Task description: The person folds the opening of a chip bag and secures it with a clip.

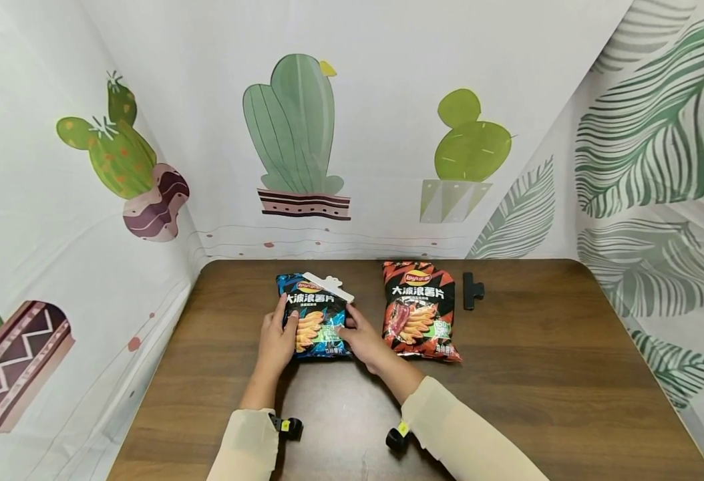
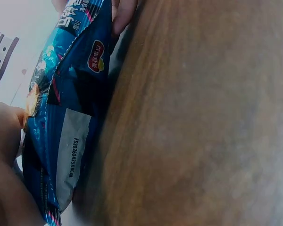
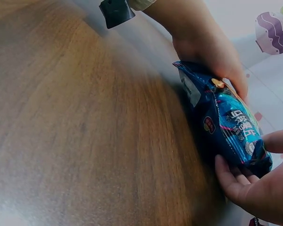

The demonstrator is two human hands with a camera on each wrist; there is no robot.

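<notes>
A blue bag of potato chips (image 1: 314, 329) lies on the table, its printed front facing up. A white sealing clip (image 1: 330, 287) sits slantwise across its top right corner. My left hand (image 1: 276, 339) holds the bag's left side, thumb on the front. At the right side, my right hand (image 1: 365, 342) grips the edge; the right wrist view shows its thumb above and its fingers (image 3: 231, 181) tucked low against the bag. The bag's bottom end (image 2: 78, 89) with a pale date strip faces the left wrist view.
To the right of the blue bag lies a red bag of chips (image 1: 418, 314). Beyond it is a black clip (image 1: 472, 291). The wooden table (image 1: 568, 374) ends at a white cloth (image 1: 382, 133) printed with cacti and leaves.
</notes>
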